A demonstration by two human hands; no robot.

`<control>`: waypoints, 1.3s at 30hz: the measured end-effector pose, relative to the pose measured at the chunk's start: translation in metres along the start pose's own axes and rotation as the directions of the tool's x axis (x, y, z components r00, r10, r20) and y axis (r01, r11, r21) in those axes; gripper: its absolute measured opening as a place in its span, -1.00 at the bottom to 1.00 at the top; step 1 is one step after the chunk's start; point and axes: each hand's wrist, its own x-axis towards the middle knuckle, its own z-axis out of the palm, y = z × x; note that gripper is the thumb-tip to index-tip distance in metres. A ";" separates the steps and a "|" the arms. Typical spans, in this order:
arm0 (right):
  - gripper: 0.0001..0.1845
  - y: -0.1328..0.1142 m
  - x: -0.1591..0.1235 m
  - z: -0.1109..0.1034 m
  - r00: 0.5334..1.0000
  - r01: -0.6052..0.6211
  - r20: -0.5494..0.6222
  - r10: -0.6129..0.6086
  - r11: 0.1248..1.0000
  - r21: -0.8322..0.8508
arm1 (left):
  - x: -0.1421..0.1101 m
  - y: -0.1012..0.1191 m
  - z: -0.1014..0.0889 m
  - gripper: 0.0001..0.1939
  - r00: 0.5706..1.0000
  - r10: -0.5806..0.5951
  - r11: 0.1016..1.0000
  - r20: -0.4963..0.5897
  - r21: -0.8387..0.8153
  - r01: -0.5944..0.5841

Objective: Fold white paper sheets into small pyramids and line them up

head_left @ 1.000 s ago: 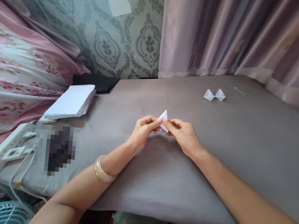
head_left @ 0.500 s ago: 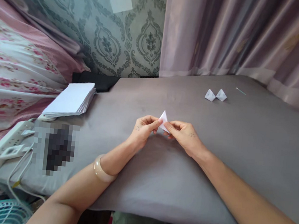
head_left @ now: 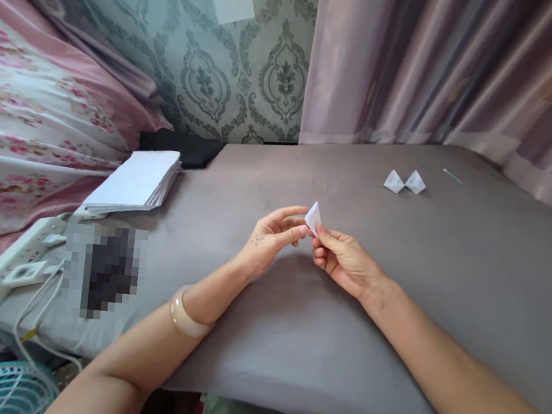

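Note:
A small folded white paper piece (head_left: 313, 216) is held just above the grey cloth-covered surface (head_left: 446, 262) in the middle of the view. My right hand (head_left: 344, 259) pinches it from below between thumb and fingers. My left hand (head_left: 273, 236) is beside it on the left, its fingers loosened and its fingertip close to or touching the paper's lower edge. A pale bangle (head_left: 186, 312) sits on my left wrist. Two finished folded paper pieces (head_left: 404, 181) lie together farther back on the right.
A stack of white paper sheets (head_left: 134, 182) lies at the left edge of the surface. A white power strip (head_left: 3, 272) with cables and a blurred dark object (head_left: 104, 272) sit at the near left. A thin stick (head_left: 453, 176) lies at the back right. Curtains hang behind.
The paper piece has been lifted slightly and turned. My left hand has loosened its pinch and its fingers have spread, while my right hand keeps hold of the piece.

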 end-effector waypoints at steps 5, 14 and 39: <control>-0.70 0.002 0.001 0.000 0.999 -0.037 0.019 0.037 0.999 -0.006 | 0.000 -0.001 -0.001 -0.65 0.999 0.035 0.998 -0.004 0.056 -0.035; -0.69 0.005 0.002 -0.002 0.999 -0.029 0.026 0.031 0.998 -0.051 | 0.000 -0.004 -0.003 -0.61 1.000 0.010 0.999 0.002 0.051 -0.010; -0.57 0.001 0.003 -0.007 0.970 0.189 -0.074 -0.230 0.914 -0.360 | 0.007 -0.008 -0.013 -0.73 0.982 -0.174 0.985 -0.068 0.002 0.175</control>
